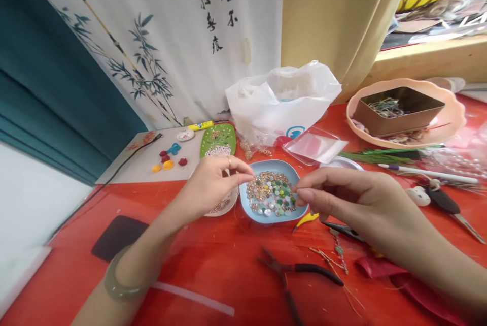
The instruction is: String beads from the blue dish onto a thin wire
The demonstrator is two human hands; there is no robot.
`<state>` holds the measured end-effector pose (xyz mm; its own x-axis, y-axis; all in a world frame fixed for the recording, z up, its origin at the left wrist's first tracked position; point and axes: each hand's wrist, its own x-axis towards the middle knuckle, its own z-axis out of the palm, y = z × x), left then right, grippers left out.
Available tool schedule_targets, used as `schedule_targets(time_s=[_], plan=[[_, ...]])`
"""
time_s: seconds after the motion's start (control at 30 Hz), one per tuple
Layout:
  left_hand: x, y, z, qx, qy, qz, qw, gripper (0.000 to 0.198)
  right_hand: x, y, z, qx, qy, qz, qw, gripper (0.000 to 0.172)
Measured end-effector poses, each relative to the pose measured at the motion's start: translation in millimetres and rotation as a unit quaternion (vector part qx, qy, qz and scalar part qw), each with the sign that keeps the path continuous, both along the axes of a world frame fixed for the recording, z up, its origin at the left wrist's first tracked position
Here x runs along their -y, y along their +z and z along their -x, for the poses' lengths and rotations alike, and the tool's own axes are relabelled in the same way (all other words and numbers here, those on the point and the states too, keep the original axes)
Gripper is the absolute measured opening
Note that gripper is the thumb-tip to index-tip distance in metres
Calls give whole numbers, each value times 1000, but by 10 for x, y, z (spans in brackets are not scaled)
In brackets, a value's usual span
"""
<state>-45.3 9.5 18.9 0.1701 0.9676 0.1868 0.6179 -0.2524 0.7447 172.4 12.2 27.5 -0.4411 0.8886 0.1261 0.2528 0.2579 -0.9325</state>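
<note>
A blue dish [266, 219] holds a mix of gold, green, white and clear beads [272, 194]. My left hand [216, 181] hovers over the dish's left rim, thumb and fingers drawn close in a pinch; whatever they hold is too small to see. Above the right rim, my right hand [350, 196] pinches with thumb and forefinger, and I cannot make out anything between the tips. Partly behind my left hand is a pale dish [228, 207] with small gold-coloured beads. Black-handled pliers [285, 267] lie on the red table in front of the blue dish.
Yellow-tipped tweezers [306, 219] and a beaded strand [338, 250] lie near my right hand. Behind stand a green tray [218, 138], a white plastic bag [281, 97] and a peach bowl [405, 138] holding a box. Keys [443, 201] rest at right, a dark phone-like slab [117, 237] at left.
</note>
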Motion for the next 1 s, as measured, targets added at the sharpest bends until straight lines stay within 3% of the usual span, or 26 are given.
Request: schedule_targets(time_s=[0.07,0.17,0.27,0.33,0.67,0.87,1.0], plan=[[-64,-102,32,-70,-27,26,997,9,-14,2,7,0,-7,4,1000,12],[-95,-258,-4,-173,-68,4,983,11,-21,-7,13,6,-7,1,1000,11],[-81,-359,-82,-225,-116,6,967,17,-21,-14,12,13,-4,-5,1000,14],[-72,-393,-120,-245,-114,9,963,21,-19,-18,10,12,-1,-2,1000,15],[-82,-448,-217,-284,-75,-1,956,20,-13,-35,-13,-19,17,0,1000,11],[-57,-498,-263,-267,-127,-19,955,12,-19,-36,-9,-17,17,6,1000,12],[-61,-492,-272,-278,-92,-15,956,16,-30,-56,-6,-10,18,-3,1000,12]])
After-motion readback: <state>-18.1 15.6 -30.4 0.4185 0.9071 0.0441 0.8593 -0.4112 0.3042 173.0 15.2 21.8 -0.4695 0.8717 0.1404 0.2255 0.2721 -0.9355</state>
